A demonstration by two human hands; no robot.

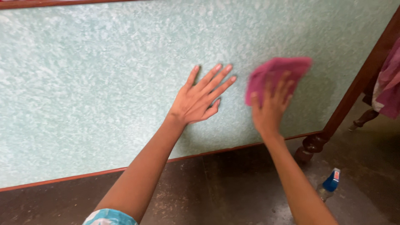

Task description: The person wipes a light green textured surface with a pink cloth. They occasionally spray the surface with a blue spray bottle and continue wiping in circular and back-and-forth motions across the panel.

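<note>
The big pale green panel (104,83) with its mottled, frosted-looking surface fills most of what I can see, edged by a reddish-brown wooden frame (233,148) that ends in a turned wooden leg (312,146) near the dark, scuffed floor (233,191). The person leans in with both arms stretched toward it. The left hand (198,100) lies flat against the panel, its fingers (216,81) spread wide and holding nothing, which looks like a brace to steady the body. The right hand (271,110) presses a pink cloth (277,75) against the panel just to the right of the left hand; its fingers are splayed over the cloth's lower part and pin it to the surface rather than pinching it, and the cloth is blurred, so I cannot tell how it is folded. To my eye, the wiping would go best with the palm kept flat, so that the whole cloth bears evenly on the textured surface, and with overlapping passes, so that no strip between them is missed. The bracing hand would be better kept on a part yet to be wiped, since bare fingers may leave marks. Some pink fabric (389,87) hangs at the far right edge. A small spray bottle with a blue top (330,185) stands on the floor by the leg, close beside the right forearm, where a careless elbow might tip it.
</note>
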